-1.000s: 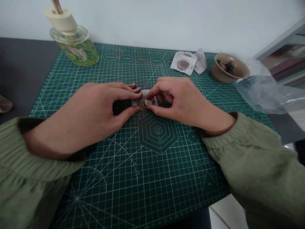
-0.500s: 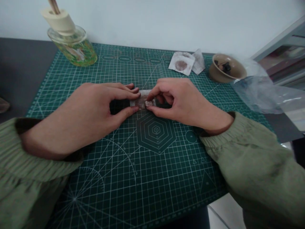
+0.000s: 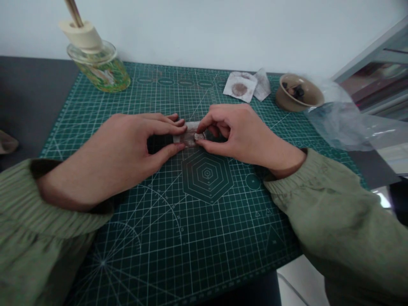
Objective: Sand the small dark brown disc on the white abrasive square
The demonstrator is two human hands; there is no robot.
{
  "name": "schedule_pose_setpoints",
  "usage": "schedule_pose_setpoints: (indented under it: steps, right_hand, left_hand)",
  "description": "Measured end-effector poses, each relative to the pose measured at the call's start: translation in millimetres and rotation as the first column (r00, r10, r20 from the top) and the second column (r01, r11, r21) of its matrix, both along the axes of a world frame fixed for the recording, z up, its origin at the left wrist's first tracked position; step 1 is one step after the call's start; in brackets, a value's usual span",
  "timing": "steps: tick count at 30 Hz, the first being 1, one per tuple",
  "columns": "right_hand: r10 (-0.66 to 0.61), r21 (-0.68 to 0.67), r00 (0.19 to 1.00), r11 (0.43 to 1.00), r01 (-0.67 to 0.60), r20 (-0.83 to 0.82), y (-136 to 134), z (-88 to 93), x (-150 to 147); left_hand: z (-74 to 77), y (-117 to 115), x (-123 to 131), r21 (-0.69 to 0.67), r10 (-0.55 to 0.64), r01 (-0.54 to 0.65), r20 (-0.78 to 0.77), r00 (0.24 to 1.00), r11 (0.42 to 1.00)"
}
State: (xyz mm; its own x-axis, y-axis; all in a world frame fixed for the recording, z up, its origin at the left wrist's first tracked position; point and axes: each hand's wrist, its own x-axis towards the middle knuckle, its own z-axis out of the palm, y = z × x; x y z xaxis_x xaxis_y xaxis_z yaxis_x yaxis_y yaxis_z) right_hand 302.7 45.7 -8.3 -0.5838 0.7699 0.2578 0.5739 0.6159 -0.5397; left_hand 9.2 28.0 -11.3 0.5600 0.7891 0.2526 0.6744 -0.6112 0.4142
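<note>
A small whitish, brown-tinged translucent packet [image 3: 188, 135] lies flat on the green cutting mat [image 3: 149, 255], between my two hands. My left hand [image 3: 137, 144] holds it at its left side, fingertips along the far part and thumb at the near corner. At the packet's right side, my right hand [image 3: 234, 129] has thumb and index finger closed on a small crumpled pale lump [image 3: 199, 136]. Whether the lump is part of the packet or separate, I cannot tell. The other right fingers curl under the palm.
Behind stand a reed diffuser bottle [image 3: 105, 72] at the left and two stained white sachets [image 3: 232, 88] at the right. A beige bowl [image 3: 295, 102] with dark pieces sits beside a clear plastic bag [image 3: 338, 131]. A pale wall [image 3: 191, 29] rises behind the mat.
The view has shifted slightly. Both hands stay in nearly the same grip around the packet, and the pale lump is still between the right thumb and index finger.
</note>
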Motion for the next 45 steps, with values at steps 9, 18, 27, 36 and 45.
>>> schedule_pose_setpoints:
  steps: [9,18,27,36,45]
  right_hand:
    - [0.085,0.004,0.995,0.996,-0.085,-0.055,-3,-4.0,-8]
    - [0.007,0.032,0.996,0.999,-0.004,-0.091,4,-7.4,-6]
    - [0.002,-0.281,0.889,0.949,-0.146,-0.458,-3,-0.5,-2]
    - [-0.009,-0.446,0.729,0.796,-0.410,-0.685,-4,3.7,-8]
    - [-0.001,-0.462,0.690,0.743,-0.484,-0.723,-6,5.8,-8]
  left_hand:
    - [-4.7,3,-4,-0.019,-0.006,0.007,0.027,1.000,1.000]
    - [-3.1,2,-4,-0.009,-0.019,0.020,0.021,1.000,1.000]
    - [-6.2,0,-1,0.107,-0.082,0.067,0.141,0.987,0.992]
    - [7.8,-19,9,0.233,-0.075,-0.013,0.365,0.928,0.972]
    - [11.0,-21,11,0.249,-0.123,0.017,0.419,0.899,0.968]
